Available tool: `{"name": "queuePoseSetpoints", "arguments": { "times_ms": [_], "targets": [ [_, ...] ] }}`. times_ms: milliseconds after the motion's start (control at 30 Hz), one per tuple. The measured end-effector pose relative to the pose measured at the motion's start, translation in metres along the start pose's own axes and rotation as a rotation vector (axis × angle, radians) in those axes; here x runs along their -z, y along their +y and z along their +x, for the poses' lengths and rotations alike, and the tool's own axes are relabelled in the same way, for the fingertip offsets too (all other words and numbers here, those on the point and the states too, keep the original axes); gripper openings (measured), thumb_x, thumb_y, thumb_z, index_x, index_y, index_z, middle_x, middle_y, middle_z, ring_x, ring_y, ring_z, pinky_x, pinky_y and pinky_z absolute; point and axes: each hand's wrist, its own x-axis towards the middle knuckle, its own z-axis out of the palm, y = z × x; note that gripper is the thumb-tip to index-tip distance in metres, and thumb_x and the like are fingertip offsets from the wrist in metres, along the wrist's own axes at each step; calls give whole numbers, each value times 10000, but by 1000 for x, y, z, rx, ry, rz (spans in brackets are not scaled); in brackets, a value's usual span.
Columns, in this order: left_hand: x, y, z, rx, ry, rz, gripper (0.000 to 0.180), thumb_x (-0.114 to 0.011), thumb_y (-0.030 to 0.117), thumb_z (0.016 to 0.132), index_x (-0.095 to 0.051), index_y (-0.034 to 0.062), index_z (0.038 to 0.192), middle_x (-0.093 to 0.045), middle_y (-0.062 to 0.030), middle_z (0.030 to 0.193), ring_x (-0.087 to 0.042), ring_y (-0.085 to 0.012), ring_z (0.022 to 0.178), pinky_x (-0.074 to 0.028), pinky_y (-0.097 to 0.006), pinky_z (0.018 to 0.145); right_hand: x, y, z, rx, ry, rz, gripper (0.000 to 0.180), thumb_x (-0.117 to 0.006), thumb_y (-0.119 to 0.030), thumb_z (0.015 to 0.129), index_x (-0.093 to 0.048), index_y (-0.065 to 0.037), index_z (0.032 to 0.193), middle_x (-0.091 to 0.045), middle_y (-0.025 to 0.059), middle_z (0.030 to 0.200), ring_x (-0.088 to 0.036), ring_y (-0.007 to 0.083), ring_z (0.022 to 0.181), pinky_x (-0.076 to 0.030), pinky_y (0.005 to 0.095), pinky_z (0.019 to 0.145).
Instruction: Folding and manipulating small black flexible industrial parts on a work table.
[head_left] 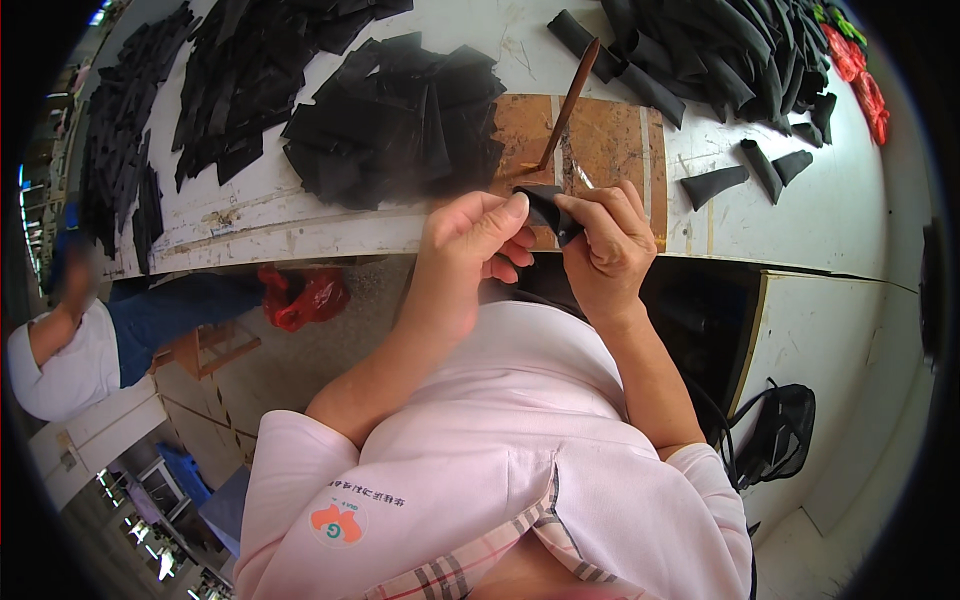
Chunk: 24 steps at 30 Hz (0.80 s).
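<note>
Left hand (472, 238): thumb and fingers closed on the left end of a small black piece (543, 206). Right hand (612, 232): grip pinched on the same piece's right end. Piece held between the two hands, over the near edge of a brown board (625, 130) lying on the white surface (845, 205).

A reddish-brown stick (571, 105) rises from the board just beyond the hands; upright or leaning, cannot tell. A thin, light-coloured object (583, 176) near its foot, too small to make out.

Left of the board: a heap of flat black pieces (395, 125), more heaps farther left. Far right: a pile of tube-like black pieces (720, 50), a few loose ones just nearer. Red plastic bag (862, 88) at the right edge. Another person (65, 355), white top, well apart at left.
</note>
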Motion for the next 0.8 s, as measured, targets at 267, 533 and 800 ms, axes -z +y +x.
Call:
{"name": "queuePoseSetpoints", "arguments": {
  "times_ms": [267, 533, 800],
  "targets": [
    [4, -11, 10, 59, 29, -29, 111, -502, 102, 809, -558, 6, 821, -588, -46, 693, -538, -83, 538, -417, -184, 458, 3, 4, -5, 372, -8, -221, 292, -610, 6, 491, -597, 25, 782, -508, 51, 739, -478, 194, 617, -397, 291, 515],
    [1, -23, 9, -376, 159, 313, 43, -571, 25, 796, -550, -7, 814, -572, -14, 685, -518, -28, 560, -419, -152, 466, 11, -13, -6, -354, -272, 482, 480, -719, -334, 604, -575, -18, 935, -526, 70, 786, -530, 178, 670, -449, 268, 561],
    [-4, -28, 4, -727, 273, 865, 71, -581, -41, 762, -549, -8, 816, -573, -7, 683, -542, -41, 601, -445, -167, 498, -2, -18, -4, -40, -175, 68, 185, -651, -43, 685, -564, -13, 846, -516, 84, 730, -541, 232, 642, -451, 307, 527]
  ]
}}
